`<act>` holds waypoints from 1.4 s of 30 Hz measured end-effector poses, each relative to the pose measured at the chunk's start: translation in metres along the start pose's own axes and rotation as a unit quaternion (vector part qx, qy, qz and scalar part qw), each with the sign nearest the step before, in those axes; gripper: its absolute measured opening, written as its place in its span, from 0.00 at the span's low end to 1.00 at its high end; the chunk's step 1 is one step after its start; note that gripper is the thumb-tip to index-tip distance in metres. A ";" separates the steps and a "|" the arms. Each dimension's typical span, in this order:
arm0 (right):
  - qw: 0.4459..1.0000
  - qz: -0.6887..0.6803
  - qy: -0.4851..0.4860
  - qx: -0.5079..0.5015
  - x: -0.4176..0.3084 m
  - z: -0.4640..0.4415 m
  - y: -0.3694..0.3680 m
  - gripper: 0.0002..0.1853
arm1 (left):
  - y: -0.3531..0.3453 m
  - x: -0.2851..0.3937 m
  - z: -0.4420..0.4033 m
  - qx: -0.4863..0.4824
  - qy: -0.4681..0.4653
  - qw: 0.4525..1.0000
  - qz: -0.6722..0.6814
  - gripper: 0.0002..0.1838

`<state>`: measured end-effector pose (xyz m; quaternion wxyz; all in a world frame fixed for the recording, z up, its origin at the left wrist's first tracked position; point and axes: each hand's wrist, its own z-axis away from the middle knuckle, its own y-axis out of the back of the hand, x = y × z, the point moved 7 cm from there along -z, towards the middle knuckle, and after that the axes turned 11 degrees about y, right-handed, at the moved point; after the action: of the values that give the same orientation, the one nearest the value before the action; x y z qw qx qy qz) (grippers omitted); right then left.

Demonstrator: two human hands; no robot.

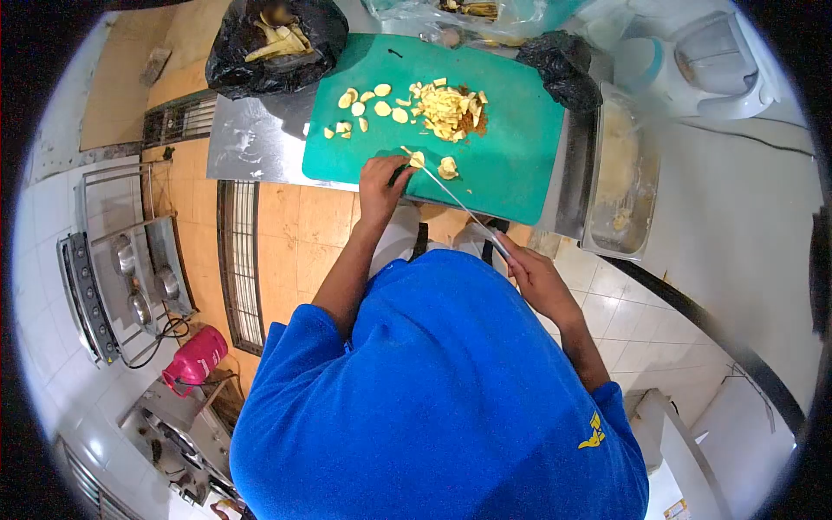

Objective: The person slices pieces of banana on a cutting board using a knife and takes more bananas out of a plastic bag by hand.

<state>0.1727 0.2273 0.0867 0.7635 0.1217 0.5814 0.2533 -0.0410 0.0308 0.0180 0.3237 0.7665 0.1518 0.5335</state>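
My left hand (383,184) is at the near edge of a green cutting board (520,165), fingers closed on a pale yellow slice (417,159) of fruit or vegetable; I cannot tell which. My right hand (537,273) is wrapped round the handle of a knife (459,201), whose blade slants up and left to that slice. Just right of the blade lies another pale piece (447,167). Farther back on the board sit a heap of small chopped pieces (444,108), beside some brown powder (479,120), and several round slices (382,108) to its left.
A black plastic bag (234,65) with yellow peels stands at the back left. Another black bag (568,69) touches the board's back right corner. Right of the board is a metal tray (646,208). A pink gas cylinder (198,355) and a stove (87,299) are off to the left.
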 end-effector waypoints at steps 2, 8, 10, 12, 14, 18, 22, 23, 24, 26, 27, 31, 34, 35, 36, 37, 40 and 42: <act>1.000 0.002 0.014 0.007 0.006 -0.003 -0.004 0.27 | 0.000 -0.001 0.001 0.003 0.002 1.000 -0.002 0.13; 0.999 0.024 0.029 0.006 0.012 -0.008 -0.008 0.28 | 0.001 -0.004 0.001 0.009 0.003 1.000 0.008 0.13; 0.999 0.026 0.027 0.005 0.012 -0.008 -0.008 0.29 | 0.001 -0.004 0.002 0.010 0.001 1.000 0.007 0.13; 0.999 0.026 0.026 0.006 0.012 -0.009 -0.008 0.29 | 0.001 -0.004 0.002 0.012 0.004 1.000 0.007 0.13; 0.999 0.026 0.024 0.002 0.013 -0.010 -0.009 0.29 | 0.002 -0.003 0.002 0.012 0.005 1.000 0.007 0.13; 0.999 0.049 0.015 -0.007 0.011 -0.012 -0.007 0.29 | 0.001 -0.001 0.000 0.012 0.008 1.000 0.005 0.12; 0.998 0.063 0.007 -0.016 0.014 -0.008 -0.005 0.29 | 0.003 -0.001 -0.001 0.011 0.020 1.000 0.012 0.12; 0.998 0.064 0.008 -0.015 0.012 -0.003 -0.002 0.28 | 0.003 0.000 -0.001 0.006 0.021 1.000 0.010 0.12; 0.998 0.066 0.009 -0.014 0.008 0.003 0.003 0.28 | 0.003 -0.001 -0.001 0.002 0.023 1.000 0.009 0.13; 0.998 0.061 -0.023 -0.024 0.002 0.014 0.013 0.26 | 0.002 -0.003 -0.001 -0.004 0.019 1.000 0.010 0.13; 0.997 0.059 -0.038 -0.029 0.001 0.019 0.017 0.26 | 0.002 -0.004 -0.001 -0.004 0.014 1.000 0.012 0.14; 0.997 0.077 0.002 0.019 -0.002 0.034 0.029 0.23 | 0.007 -0.004 -0.003 -0.011 0.016 0.999 0.038 0.17; 0.996 0.081 0.004 0.039 -0.013 0.037 0.042 0.22 | 0.013 0.012 -0.015 -0.051 -0.018 0.998 0.017 0.25; 0.995 0.081 0.004 0.050 -0.012 0.038 0.045 0.22 | 0.017 0.019 -0.018 -0.064 -0.033 0.997 0.007 0.26; 0.995 0.081 0.005 0.059 -0.010 0.040 0.048 0.22 | 0.013 0.021 -0.022 -0.099 -0.039 0.994 0.003 0.29; 0.994 0.081 0.005 0.069 -0.006 0.041 0.050 0.22 | 0.008 0.021 -0.026 -0.132 -0.052 0.990 -0.012 0.29; 0.992 0.094 0.016 0.086 -0.007 0.036 0.058 0.22 | -0.009 0.022 -0.033 -0.229 -0.089 0.967 -0.063 0.26; 0.989 0.092 0.035 0.112 -0.008 0.032 0.062 0.22 | -0.019 0.027 -0.037 -0.280 -0.111 0.947 -0.113 0.25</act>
<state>0.1867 0.2784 0.1327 0.6977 0.2507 0.6189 0.2597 -0.0620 0.0723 0.0331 0.5983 0.6771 0.0445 0.4262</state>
